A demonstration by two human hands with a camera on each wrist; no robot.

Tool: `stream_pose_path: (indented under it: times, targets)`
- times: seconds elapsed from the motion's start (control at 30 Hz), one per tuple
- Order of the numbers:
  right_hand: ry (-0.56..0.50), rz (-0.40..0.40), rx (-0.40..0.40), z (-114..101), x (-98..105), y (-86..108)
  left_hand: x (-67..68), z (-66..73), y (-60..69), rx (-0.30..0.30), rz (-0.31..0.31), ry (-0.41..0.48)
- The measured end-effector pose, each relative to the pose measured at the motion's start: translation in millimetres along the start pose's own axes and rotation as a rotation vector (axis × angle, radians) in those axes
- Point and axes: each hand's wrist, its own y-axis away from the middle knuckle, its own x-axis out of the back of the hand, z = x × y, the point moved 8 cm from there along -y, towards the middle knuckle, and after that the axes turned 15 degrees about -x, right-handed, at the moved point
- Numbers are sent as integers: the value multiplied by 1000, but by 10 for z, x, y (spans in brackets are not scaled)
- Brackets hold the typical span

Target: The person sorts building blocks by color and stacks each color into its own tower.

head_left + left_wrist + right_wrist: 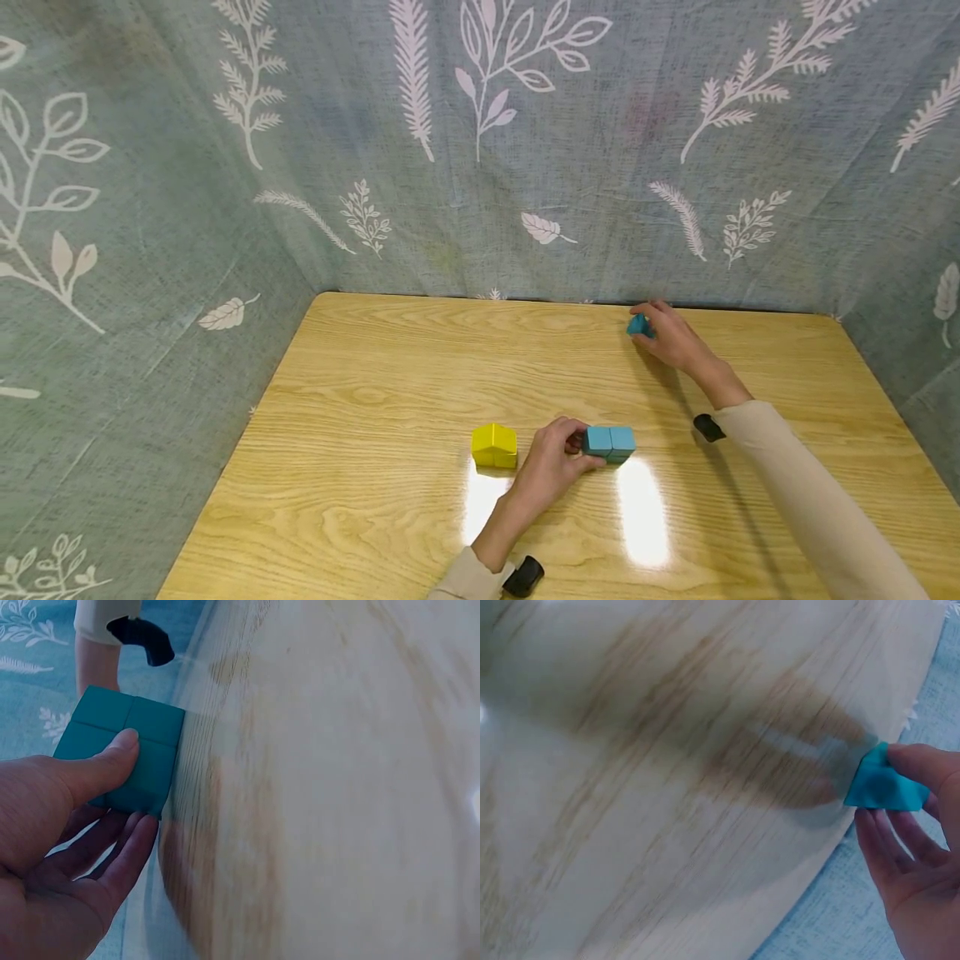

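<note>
My left hand grips a group of blue blocks on the table, right of centre. In the left wrist view the thumb lies across the seamed face of these teal-looking blocks, with the other fingers curled at another side. Near the table's back edge, my right hand pinches a small blue block. The right wrist view shows this block with slanted sides, between thumb and fingers. To the left of my left hand stands a yellow block group with a peaked outline, apart from the hand.
The wooden table ends at the back against a grey-green cloth with white leaf prints. More of this cloth hangs at both sides. Glare patches lie on the tabletop in front of the yellow and blue blocks.
</note>
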Motion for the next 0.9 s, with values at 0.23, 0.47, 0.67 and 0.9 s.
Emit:
stream_pose_path:
  times: [0.23, 0.47, 0.67, 0.9]
  targets:
    - [-36, -7, -14, 16, 36, 28, -9, 15, -2, -2, -1, 4]
    - [-77, 9, 25, -6, 91, 68, 11, 27, 5, -6, 5, 4]
    - [-62, -18, 10, 12, 118, 150, 16, 45, 8, -36, 11, 3]
    - [-117, -26, 18, 37, 135, 257, 21, 49, 11, -28, 14, 16]
